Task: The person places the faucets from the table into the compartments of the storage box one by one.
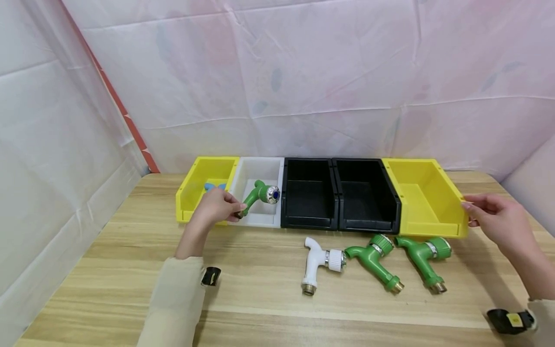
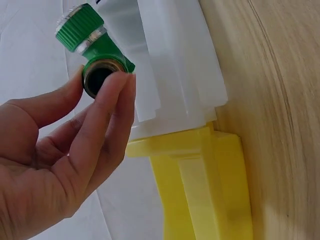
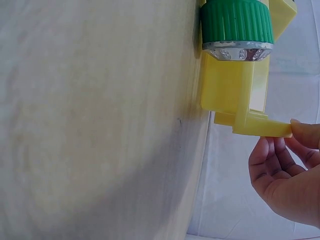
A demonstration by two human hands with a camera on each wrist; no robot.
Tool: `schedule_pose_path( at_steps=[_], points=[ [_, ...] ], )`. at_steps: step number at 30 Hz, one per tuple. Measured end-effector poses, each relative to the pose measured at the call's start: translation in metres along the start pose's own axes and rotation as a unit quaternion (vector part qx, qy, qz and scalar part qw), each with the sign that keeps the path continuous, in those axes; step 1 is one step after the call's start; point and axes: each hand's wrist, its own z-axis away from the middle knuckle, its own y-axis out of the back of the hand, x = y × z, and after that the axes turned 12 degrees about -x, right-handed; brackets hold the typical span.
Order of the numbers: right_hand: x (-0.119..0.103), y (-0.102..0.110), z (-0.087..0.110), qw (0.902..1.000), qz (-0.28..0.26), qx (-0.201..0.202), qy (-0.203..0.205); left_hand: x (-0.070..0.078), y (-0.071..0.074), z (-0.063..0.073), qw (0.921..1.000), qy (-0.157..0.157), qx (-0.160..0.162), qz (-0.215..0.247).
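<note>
Tap (image 1: 259,194) in left hand (image 1: 216,206); blue piece (image 1: 209,186) partly hidden.

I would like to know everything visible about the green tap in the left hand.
The green tap looks plastic, with a ribbed knob, blue-centred silvery cap, short spout and hollow brass-coloured end. The left hand pinches it near that end, slanted, spout upward; the head view shows it overlapping the white bin.

A wooden table (image 1: 260,308) bears five bins (image 1: 309,200), two green taps (image 1: 374,261), one white tap (image 1: 313,262)
</note>
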Motion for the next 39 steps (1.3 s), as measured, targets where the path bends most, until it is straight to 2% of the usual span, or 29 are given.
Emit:
schedule_pose_path(
  at_steps=[9,20,28,35,39],
  points=[
    [0.0,0.0,-0.002,0.9999,-0.01,0.0,0.003,0.004,0.0,-0.006,0.9995,0.007,0.023,-0.023],
    [0.001,-0.001,-0.001,1.0,-0.006,0.0,0.002,0.007,0.001,-0.011,0.9989,0.024,0.041,0.002],
    [0.001,-0.001,-0.001,1.0,-0.005,0.0,0.0,0.01,0.0,-0.012,0.9982,0.02,0.057,0.0],
    [0.002,-0.001,0.0,0.9999,-0.012,0.001,-0.003,0.01,-0.005,-0.012,0.9964,0.028,0.077,-0.023],
    [0.001,-0.001,0.0,0.9999,-0.013,0.0,-0.006,0.01,-0.008,-0.014,0.9951,0.016,0.096,-0.018]
  ],
)
